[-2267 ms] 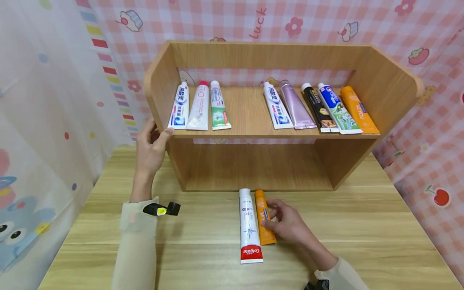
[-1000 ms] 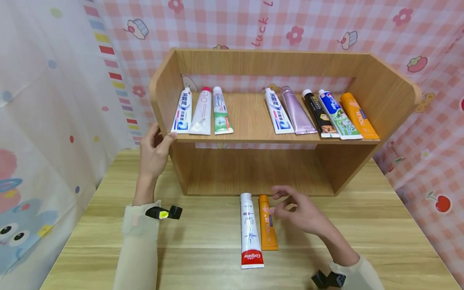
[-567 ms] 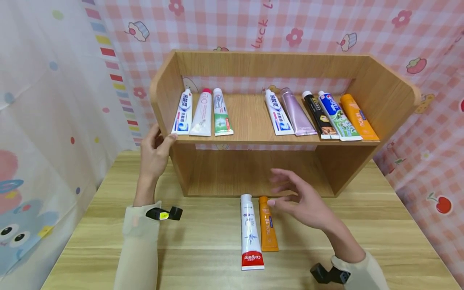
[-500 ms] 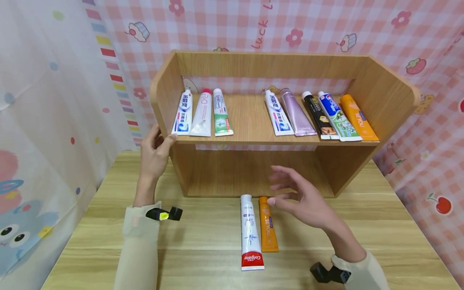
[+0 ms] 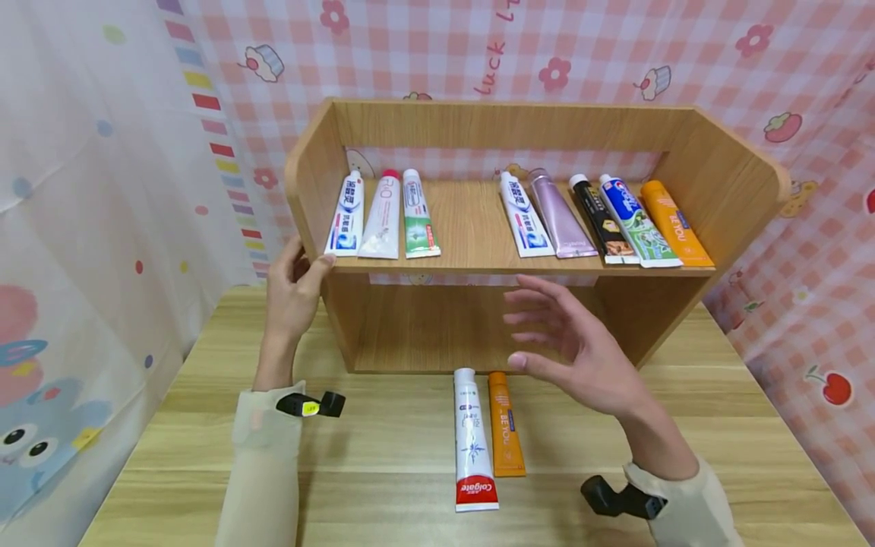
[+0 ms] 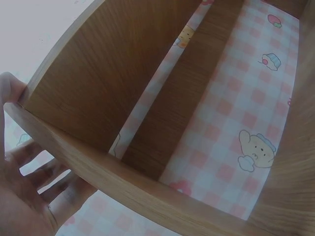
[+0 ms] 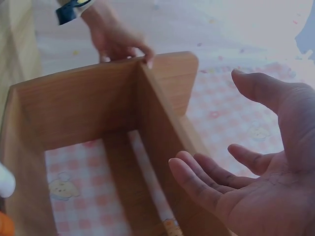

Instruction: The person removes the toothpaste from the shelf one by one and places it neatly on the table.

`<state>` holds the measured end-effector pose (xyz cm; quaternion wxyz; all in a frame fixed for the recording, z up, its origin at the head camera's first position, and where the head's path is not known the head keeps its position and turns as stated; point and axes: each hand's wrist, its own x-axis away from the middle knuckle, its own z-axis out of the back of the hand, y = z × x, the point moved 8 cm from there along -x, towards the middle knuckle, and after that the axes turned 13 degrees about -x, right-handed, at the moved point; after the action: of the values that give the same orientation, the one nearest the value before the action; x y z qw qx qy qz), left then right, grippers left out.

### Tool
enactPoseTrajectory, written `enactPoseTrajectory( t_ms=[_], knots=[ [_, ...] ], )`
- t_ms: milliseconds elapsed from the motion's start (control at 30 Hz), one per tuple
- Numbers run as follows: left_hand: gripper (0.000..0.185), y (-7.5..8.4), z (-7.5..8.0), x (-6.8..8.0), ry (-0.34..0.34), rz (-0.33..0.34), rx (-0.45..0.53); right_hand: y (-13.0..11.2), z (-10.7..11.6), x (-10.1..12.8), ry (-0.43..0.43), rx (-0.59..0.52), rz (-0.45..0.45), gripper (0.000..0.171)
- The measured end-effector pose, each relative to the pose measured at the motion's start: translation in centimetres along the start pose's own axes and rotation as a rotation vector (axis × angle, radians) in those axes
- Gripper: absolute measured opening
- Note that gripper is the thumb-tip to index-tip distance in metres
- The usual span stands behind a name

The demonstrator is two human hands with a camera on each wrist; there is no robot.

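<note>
My left hand [image 5: 290, 292] grips the left side of a wooden two-tier shelf [image 5: 472, 125], its thumb at the front corner beside the upper board. In the left wrist view, the fingers of that hand [image 6: 32, 196] lie along the outside of the side panel. My right hand [image 5: 581, 357] hangs in the air before the lower compartment, fingers apart and holding nothing. Below it on the table lie a white and red Colgate toothpaste tube [image 5: 472, 441] and, just to its right, an orange BE YOU toothpaste tube [image 5: 504, 425], both with caps toward the shelf.
Three toothpaste tubes, among them a pink-capped one [image 5: 383, 216], lie at the left of the upper board. Several more, including a purple tube [image 5: 560, 216] and another orange tube [image 5: 677, 224], lie at its right, with bare board between. A checked cloth [image 5: 437, 45] hangs behind.
My right hand has let go of the orange tube on the table, then risen toward the shelf with its fingers spreading. The left hand keeps its grip on the shelf.
</note>
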<state>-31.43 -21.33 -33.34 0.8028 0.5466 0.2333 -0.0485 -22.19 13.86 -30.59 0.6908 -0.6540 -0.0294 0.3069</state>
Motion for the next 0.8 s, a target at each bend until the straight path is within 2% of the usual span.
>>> enactPoseTrajectory(
  t_ms=[200, 333, 800],
  knots=[
    [0.047, 0.0, 0.0, 0.0, -0.002, 0.007, -0.003, -2.0, 0.1, -1.2, -0.001, -0.064, 0.043, 0.086],
    [0.047, -0.1, 0.0, 0.2, 0.000, 0.021, -0.003, -2.8, 0.4, -2.3, 0.012, -0.056, 0.045, 0.088],
    [0.045, -0.1, -0.1, 0.0, 0.022, 0.004, 0.002, -4.0, 1.1, -6.9, 0.050, -0.047, 0.020, 0.084]
  ],
)
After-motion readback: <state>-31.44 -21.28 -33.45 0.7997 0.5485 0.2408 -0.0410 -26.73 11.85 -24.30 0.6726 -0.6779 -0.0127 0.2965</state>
